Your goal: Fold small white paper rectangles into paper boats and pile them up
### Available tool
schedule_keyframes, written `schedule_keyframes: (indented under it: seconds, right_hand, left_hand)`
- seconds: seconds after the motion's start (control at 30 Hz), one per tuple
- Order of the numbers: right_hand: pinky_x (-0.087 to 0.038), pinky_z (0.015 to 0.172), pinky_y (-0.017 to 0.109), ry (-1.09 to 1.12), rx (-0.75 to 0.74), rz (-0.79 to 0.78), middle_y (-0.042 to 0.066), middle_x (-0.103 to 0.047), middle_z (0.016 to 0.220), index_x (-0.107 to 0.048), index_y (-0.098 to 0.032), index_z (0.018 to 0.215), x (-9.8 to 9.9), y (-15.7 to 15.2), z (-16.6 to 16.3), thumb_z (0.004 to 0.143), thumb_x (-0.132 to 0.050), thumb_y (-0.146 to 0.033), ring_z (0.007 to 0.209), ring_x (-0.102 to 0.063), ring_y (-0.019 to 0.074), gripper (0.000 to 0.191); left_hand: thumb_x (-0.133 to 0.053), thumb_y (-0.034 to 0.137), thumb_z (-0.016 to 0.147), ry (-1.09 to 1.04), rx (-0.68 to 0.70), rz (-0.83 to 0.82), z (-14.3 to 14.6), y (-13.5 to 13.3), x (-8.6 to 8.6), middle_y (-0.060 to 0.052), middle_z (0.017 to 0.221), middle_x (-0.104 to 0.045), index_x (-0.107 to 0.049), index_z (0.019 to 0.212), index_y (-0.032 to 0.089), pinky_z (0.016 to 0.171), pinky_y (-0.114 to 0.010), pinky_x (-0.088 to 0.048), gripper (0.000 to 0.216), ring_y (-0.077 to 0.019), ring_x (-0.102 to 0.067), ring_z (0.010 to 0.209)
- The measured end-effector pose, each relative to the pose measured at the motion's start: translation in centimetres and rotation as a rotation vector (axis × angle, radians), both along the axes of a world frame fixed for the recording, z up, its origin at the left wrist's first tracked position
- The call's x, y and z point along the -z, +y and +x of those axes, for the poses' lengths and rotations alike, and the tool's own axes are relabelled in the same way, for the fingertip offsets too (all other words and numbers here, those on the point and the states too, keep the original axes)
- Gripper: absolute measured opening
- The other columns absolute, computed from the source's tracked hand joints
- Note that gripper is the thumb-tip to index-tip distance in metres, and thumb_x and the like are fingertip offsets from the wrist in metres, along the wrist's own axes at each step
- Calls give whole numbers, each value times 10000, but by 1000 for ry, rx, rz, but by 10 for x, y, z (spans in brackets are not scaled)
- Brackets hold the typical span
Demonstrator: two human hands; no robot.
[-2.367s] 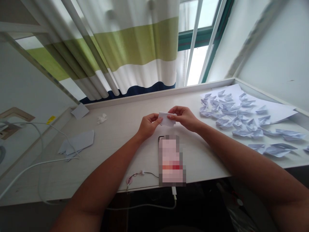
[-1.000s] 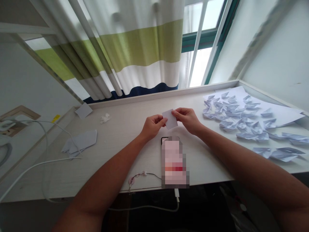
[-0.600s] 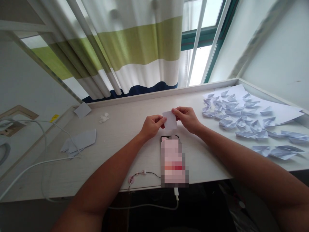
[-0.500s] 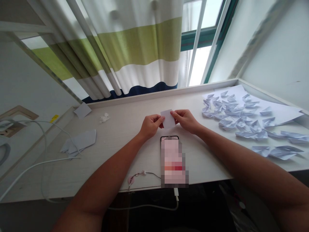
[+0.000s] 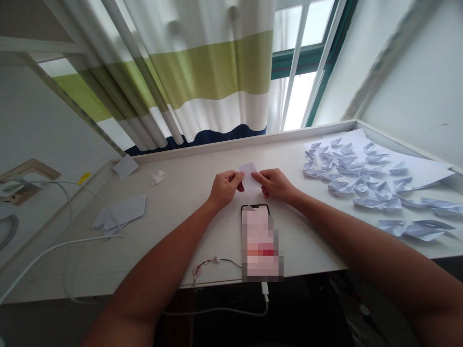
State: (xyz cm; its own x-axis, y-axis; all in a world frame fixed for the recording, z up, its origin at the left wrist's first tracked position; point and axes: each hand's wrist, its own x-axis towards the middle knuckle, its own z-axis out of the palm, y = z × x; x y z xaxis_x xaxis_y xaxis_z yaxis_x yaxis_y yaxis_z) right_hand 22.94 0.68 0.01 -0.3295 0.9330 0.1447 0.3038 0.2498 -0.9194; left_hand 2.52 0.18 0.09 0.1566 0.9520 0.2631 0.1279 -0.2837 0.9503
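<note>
A small white piece of paper [image 5: 250, 175] sits between both hands above the middle of the pale desk [image 5: 173, 212]. My left hand [image 5: 224, 187] pinches its left edge with thumb and fingers. My right hand [image 5: 275, 184] pinches its right side, fingers curled. Just below the hands a phone [image 5: 261, 243] lies on the desk, plugged into a white cable [image 5: 231, 308].
Several folded paper boats [image 5: 356, 178] lie on white sheets [image 5: 415, 166] at the right. Folded paper pieces [image 5: 121, 212] rest at the left, near a white cable [image 5: 61, 241]. A crumpled scrap [image 5: 157, 178] and a paper square [image 5: 125, 166] lie by the striped curtain [image 5: 202, 77].
The paper has been turned and lowered toward the desk. Both hands came down slightly with it and kept their hold.
</note>
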Motion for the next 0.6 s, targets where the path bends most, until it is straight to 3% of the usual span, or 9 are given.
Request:
schedule_keyframes:
  seconds: [0.33,0.43,0.6]
  right_hand:
    - [-433,578,278,-86,-64,121,7,-590,443,-538,-223,589,-2,-3,0,1020,-491,-743,461,-532,131,678]
    - [-442,545,271,-3,-107,64,6,-595,458,-557,-213,607,0,-3,1,1009,-514,-777,444,-547,125,694]
    - [-553,478,269,332,-54,-27,-36,-679,658,-636,-216,987,2,1,1,836,-786,-788,520,-717,174,610]
  left_hand:
    - [-802,573,893,-123,1,-45,1,3,4,-50,640,-717,-717,762,150,597,-274,-556,451,-149,-663,584]
    - [-821,583,876,-137,12,-48,0,4,5,-45,641,-718,-711,766,151,590,-271,-551,460,-142,-660,570]
    - [-870,578,832,-140,54,-61,-2,6,5,-21,634,-698,-718,778,148,582,-266,-551,459,-133,-653,561]
